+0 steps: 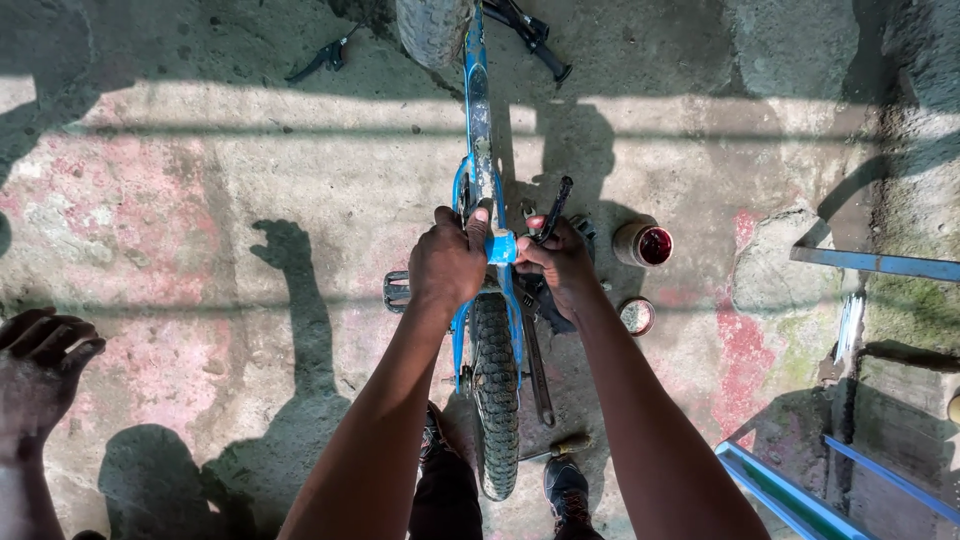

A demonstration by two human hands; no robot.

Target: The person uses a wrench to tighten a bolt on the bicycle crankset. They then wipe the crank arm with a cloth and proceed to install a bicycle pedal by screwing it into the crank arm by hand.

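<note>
— While sun and shadow stripe it, what is the floor (pixel 200 200) like around the blue bicycle frame (pixel 479 130)?

— Rough, stained concrete with faded red patches. Right of the frame sits an open tin of dark red grease (pixel 642 244), with its lid (pixel 636 316) just below it. Beyond the frame's upper left lies a black brake lever (pixel 322 58). Blue metal bars (pixel 800 490) lie far to the right. Another person's hand (pixel 40 365) shows at the far left edge.

— And the frame itself?

— Scuffed, with a knobby tyre (pixel 495 390) between its stays and a pedal (pixel 396 291) sticking out left. It lies lengthwise along the middle of the floor.

— The hands?

— The left hand (pixel 447 265) has its grip closed around the frame's tube, thumb on top. The right hand (pixel 560 265), against the frame's right side, is curled tight on a black tool (pixel 555 210).
</note>
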